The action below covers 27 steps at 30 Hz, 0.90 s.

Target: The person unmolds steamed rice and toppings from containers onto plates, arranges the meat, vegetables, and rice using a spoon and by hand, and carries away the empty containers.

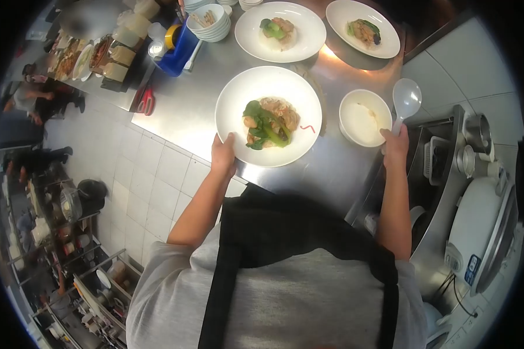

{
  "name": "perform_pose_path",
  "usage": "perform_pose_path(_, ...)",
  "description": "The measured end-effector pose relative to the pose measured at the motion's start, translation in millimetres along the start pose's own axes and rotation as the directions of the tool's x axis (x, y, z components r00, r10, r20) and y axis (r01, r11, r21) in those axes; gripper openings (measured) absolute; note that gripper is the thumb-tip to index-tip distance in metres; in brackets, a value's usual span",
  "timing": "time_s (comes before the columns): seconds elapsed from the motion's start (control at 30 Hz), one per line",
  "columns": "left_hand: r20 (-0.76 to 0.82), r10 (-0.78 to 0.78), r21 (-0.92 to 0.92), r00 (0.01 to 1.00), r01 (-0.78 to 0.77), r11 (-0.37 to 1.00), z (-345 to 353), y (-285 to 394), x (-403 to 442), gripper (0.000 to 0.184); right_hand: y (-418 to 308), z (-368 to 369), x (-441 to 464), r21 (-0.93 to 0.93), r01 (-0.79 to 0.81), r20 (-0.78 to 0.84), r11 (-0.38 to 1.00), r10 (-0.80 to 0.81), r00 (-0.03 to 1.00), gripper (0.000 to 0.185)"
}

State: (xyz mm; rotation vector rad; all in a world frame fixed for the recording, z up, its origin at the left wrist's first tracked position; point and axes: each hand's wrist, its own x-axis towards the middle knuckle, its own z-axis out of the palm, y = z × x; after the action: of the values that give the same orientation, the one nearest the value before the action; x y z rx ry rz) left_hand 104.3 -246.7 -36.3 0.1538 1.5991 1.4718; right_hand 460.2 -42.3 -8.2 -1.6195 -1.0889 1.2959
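Observation:
My left hand [223, 154] grips the lower left rim of a white plate [230, 96], thumb on top and fingers beneath. On the plate lie green leafy vegetables [266, 125] and brown pieces of meat [282, 109], with a thin red strip [307, 128] near the right rim. My right hand [395, 150] is closed around the handle of a white serving spoon [407, 96], its bowl pointing away from me. Just left of that hand stands a white bowl [355, 131] with some residue inside; I cannot tell whether my fingers touch it.
Two more plated dishes, one oval plate [244, 43] and another plate [390, 43], stand farther back on the steel counter [174, 110]. Stacked bowls [214, 32], a blue container [177, 61] and red-handled scissors [147, 102] are at left. A white rice cooker [477, 215] stands right.

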Motion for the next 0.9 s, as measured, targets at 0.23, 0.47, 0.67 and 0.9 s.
perform_pose_path(0.23,0.132,-0.028,-0.191,0.991,0.053,0.98,-7.3,37.5,11.2,0.039,18.1,-10.6,-70.5,-0.144,0.098,-0.024,0.985,-0.102,0.994,0.037)
perform_pose_path(0.47,0.119,-0.018,-0.187,0.993,0.041,0.981,-71.0,100.8,16.1,0.048,54.9,63.1,-104.2,-0.35,0.229,0.064,0.908,-0.221,0.973,0.044)
perform_pose_path(0.67,0.142,0.055,-0.257,0.988,-0.017,0.966,-88.8,138.3,8.3,0.055,17.3,100.1,-122.1,-0.32,0.238,0.098,0.917,-0.218,0.971,0.042)
perform_pose_path(0.9,0.067,0.094,-0.323,0.993,-0.067,0.944,-73.2,126.4,-0.7,0.052,36.6,84.6,-93.9,-0.35,0.218,0.092,0.911,-0.198,0.976,0.041)
